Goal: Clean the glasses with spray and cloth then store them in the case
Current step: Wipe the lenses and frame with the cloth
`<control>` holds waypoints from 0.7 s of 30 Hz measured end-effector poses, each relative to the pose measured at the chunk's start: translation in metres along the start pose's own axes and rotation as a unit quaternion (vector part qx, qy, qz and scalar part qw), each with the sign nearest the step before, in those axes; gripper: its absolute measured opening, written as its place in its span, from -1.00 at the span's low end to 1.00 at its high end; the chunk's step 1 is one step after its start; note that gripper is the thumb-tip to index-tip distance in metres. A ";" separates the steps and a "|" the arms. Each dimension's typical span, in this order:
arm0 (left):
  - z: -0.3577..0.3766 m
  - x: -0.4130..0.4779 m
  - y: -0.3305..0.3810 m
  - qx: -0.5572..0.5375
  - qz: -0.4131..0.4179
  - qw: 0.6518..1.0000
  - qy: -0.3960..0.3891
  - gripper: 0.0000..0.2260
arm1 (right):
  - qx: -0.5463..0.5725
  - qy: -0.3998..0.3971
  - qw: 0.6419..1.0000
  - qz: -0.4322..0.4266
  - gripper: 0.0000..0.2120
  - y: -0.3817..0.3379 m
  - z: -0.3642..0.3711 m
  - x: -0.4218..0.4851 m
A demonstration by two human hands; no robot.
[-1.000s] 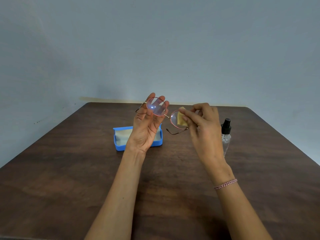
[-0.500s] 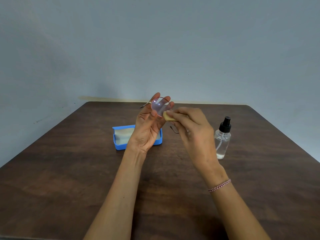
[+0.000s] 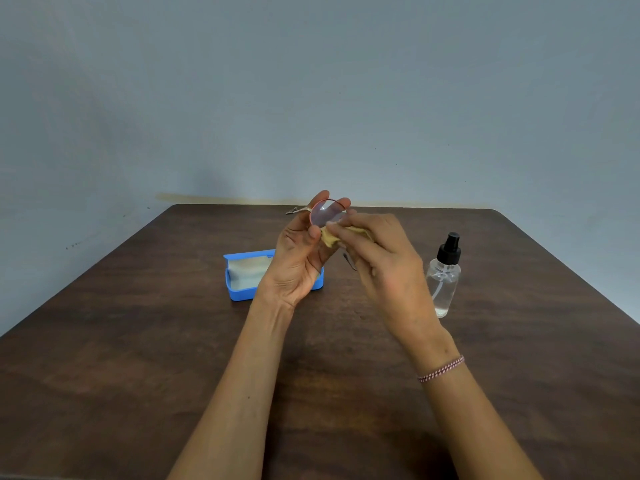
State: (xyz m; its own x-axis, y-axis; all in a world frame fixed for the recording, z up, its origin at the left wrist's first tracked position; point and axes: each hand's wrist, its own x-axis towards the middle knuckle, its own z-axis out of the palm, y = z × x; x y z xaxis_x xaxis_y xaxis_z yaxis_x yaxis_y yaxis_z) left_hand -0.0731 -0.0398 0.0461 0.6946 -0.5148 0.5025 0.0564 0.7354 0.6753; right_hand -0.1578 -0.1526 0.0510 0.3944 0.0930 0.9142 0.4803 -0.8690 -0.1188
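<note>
1. Judged risk: the glasses [image 3: 325, 213] are held up only by the fingertips of the left hand [image 3: 300, 258] around one lens rim. Hard rubbing could twist the thin frame or push it out of that light hold, dropping it onto the wooden table [image 3: 138, 341].
2. Judged risk: the right hand [image 3: 379, 261] pinches a small yellow cloth [image 3: 330, 236] against the lower edge of the lens. If the cloth slips, bare fingers would smear the glass again.
3. Judged risk: the spray bottle [image 3: 444, 275] stands just right of the right hand; a wide wiping swing could knock it over.
4. Taking the open blue case [image 3: 242, 275] as landmark: the glasses are above it and slightly to its right, well clear of the table. One temple tip pokes out left of the left hand's fingers; the second lens is hidden behind the right hand.
5. The case lies behind the left hand, partly covered by it, lid up. The spray bottle stands well to the case's right.
</note>
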 end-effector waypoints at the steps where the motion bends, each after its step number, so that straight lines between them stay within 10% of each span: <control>1: 0.001 0.000 0.000 0.006 -0.007 1.000 -0.004 -0.56 | 0.004 0.015 1.000 0.009 -0.69 0.000 0.000 0.000; 21: 0.007 -0.003 -0.006 0.032 -0.040 0.998 -0.027 -0.57 | -0.007 0.083 0.994 0.064 -0.76 0.000 -0.004 0.003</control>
State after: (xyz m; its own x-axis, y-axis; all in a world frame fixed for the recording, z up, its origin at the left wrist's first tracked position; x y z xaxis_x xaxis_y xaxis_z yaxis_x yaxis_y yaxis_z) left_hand -0.0807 -0.0458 0.0449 0.6493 -0.5951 0.4737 0.0624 0.6624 0.7466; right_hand -0.1597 -0.1543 0.0547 0.3161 -0.0992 0.9435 0.4233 -0.8753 -0.2338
